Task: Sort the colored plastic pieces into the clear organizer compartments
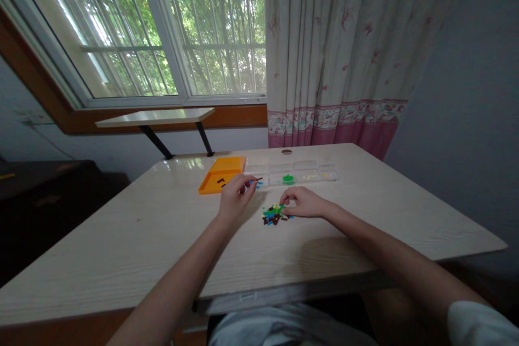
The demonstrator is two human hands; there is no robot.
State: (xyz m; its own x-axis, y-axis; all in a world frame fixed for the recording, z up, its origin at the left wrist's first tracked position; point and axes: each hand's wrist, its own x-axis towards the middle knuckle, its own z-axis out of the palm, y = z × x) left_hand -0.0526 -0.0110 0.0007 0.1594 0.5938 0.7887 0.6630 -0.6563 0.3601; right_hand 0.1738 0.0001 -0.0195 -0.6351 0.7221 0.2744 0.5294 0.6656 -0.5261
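My left hand [235, 194] pinches a small dark brown building brick [258, 179] between thumb and fingertips, above the clear box with blue pieces. Over the right side of a mixed pile of small bricks [273, 217], brown, green, blue and yellow, my right hand [302, 203] has its fingertips closed together. What they grip, if anything, is too small to make out. The orange box [205, 184], lying left of my left hand, holds a few dark brown pieces [221, 181].
Several clear open boxes [300, 177] stand in a row behind the pile, with blue, green [288, 179] and yellow pieces [309, 177] in separate ones. A raised shelf [158, 117] on black legs is at the table's back left. A curtain [324, 65] hangs behind the table [133, 248].
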